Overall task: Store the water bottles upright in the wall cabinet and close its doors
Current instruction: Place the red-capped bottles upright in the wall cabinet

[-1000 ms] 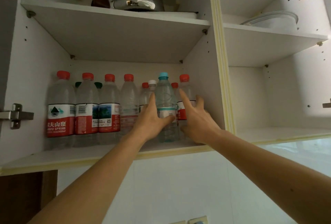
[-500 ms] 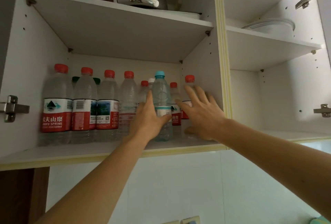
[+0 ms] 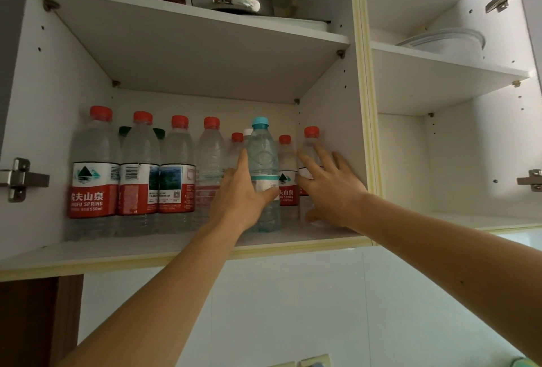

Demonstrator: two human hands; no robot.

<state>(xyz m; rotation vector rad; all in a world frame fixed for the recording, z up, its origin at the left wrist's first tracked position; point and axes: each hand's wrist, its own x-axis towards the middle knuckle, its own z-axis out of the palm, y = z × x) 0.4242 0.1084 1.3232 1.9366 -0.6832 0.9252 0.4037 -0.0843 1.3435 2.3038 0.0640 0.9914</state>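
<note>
In the head view, the blue-capped bottle [image 3: 263,173] is seen standing upright on the lower shelf [image 3: 123,245] of the wall cabinet, near its front edge and ahead of the red-capped bottles [image 3: 140,173]. It is gripped at label height by the left hand [image 3: 245,193], thumb curled across its front. The right hand [image 3: 330,187] is held just to its right, fingers spread and straight, laid against a red-capped bottle [image 3: 310,146] by the side wall. A push straight back is judged the likely next move, the left hand being the nearer.

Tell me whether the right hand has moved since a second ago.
Yes. The right hand has shifted right, off the red-capped bottle it was touching, toward the cabinet's divider wall, fingers spread.
</note>
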